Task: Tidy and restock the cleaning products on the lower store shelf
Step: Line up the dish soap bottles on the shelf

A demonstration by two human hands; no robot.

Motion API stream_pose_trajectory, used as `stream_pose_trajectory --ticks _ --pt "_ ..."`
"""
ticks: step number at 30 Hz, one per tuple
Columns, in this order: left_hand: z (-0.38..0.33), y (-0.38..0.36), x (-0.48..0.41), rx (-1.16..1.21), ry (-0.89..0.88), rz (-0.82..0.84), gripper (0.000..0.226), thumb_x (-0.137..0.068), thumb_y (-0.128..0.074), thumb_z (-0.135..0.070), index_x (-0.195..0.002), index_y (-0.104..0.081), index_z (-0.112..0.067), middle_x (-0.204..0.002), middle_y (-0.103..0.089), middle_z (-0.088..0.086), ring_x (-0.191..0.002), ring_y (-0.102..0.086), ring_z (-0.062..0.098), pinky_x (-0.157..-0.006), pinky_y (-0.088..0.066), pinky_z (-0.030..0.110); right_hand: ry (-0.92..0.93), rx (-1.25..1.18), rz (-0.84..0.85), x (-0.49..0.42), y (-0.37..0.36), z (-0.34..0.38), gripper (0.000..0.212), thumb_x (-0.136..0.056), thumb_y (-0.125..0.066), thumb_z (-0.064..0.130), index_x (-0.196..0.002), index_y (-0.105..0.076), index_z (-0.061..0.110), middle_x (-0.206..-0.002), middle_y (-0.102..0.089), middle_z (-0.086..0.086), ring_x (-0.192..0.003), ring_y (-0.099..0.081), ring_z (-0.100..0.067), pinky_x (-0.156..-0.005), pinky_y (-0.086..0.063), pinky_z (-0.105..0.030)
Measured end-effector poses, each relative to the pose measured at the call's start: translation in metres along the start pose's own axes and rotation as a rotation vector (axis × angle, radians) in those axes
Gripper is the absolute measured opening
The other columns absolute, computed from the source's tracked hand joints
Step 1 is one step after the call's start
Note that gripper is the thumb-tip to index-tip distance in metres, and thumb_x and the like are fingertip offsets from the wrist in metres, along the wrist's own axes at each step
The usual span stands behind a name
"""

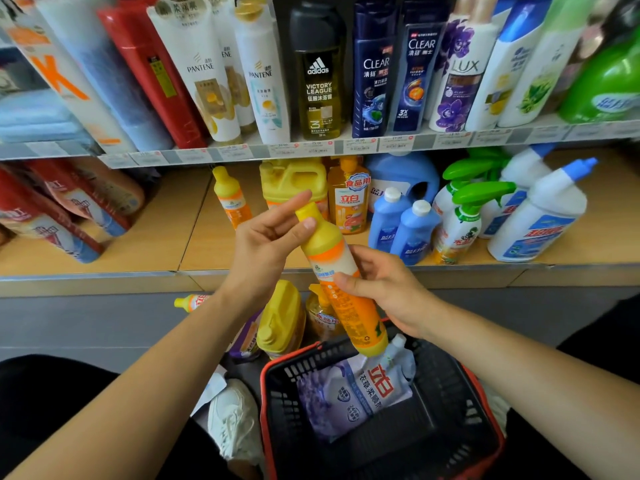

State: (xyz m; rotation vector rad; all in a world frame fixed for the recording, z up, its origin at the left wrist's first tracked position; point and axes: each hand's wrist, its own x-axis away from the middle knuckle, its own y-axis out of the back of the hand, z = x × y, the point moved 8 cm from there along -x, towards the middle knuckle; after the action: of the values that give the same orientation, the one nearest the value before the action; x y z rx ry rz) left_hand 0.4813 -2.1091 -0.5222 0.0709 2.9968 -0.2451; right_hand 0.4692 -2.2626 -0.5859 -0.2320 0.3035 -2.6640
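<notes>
Just above the basket (460, 386), the yellow-orange bottle (329, 247) is held two-handed: right hand (384, 289) wrapped round its middle, left hand (266, 237) pinching the cap end. It's tilted cap-up toward the lower shelf (194, 237), and its twin bottle (231, 200) stands ahead, slightly left, nearer the left hand.

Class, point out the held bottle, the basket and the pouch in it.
bottle (331, 263): head view, on its upper label.
basket (433, 441): head view, on its bare floor.
pouch (353, 396): head view, on its printed front.
</notes>
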Motion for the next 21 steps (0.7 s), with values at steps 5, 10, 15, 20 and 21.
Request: stream_pose_trajectory --ticks 5,10,15,20,21 --pt "-0.002 0.001 0.003 -0.108 -0.037 -0.079 0.047 -0.084 -0.071 -0.014 -0.13 -0.065 -0.006 -0.091 -0.07 0.008 -0.095 -0.064 0.022 -0.094 -0.055 0.05 0.169 0.214 -0.181 0.003 0.011 0.009 0.046 -0.073 -0.087 0.015 -0.104 -0.068 0.045 -0.11 -0.072 0.002 -0.105 -0.067 -0.021 -0.087 -0.056 -0.026" --pt "-0.001 -0.004 -0.001 -0.105 0.019 -0.008 0.038 -0.095 -0.058 -0.016 -0.132 -0.063 -0.011 -0.122 -0.074 0.008 -0.12 -0.067 0.025 -0.098 -0.056 0.04 0.168 0.233 -0.197 0.003 0.015 0.01 0.052 -0.075 -0.085 0.014 -0.102 -0.066 0.054 -0.109 -0.071 0.01 -0.103 -0.067 -0.013 -0.083 -0.054 -0.019" --pt "0.002 -0.001 -0.005 -0.144 0.029 0.01 0.034 -0.099 -0.055 -0.001 -0.128 -0.067 -0.014 -0.118 -0.074 0.014 -0.114 -0.068 0.025 -0.096 -0.055 0.044 0.143 0.166 -0.153 0.004 0.011 0.01 0.05 -0.077 -0.083 0.012 -0.101 -0.069 0.053 -0.113 -0.072 0.003 -0.106 -0.068 -0.018 -0.085 -0.056 -0.023" --pt "0.0 -0.001 -0.003 -0.148 0.01 -0.018 0.028 -0.099 -0.058 -0.008 -0.121 -0.07 -0.018 -0.113 -0.077 0.006 -0.107 -0.07 0.019 -0.088 -0.059 0.032 0.096 0.127 -0.111 0.002 0.009 0.006 0.046 -0.078 -0.082 0.01 -0.109 -0.069 0.041 -0.115 -0.073 -0.002 -0.108 -0.068 -0.02 -0.09 -0.057 -0.033" --pt "-0.001 -0.001 -0.003 -0.136 0.015 -0.025 0.026 -0.098 -0.059 -0.014 -0.121 -0.07 -0.017 -0.113 -0.077 0.003 -0.107 -0.07 0.017 -0.086 -0.058 0.029 0.085 0.121 -0.103 0.002 0.008 0.005 0.045 -0.078 -0.081 0.011 -0.111 -0.068 0.039 -0.115 -0.073 -0.002 -0.108 -0.068 -0.021 -0.092 -0.057 -0.036"
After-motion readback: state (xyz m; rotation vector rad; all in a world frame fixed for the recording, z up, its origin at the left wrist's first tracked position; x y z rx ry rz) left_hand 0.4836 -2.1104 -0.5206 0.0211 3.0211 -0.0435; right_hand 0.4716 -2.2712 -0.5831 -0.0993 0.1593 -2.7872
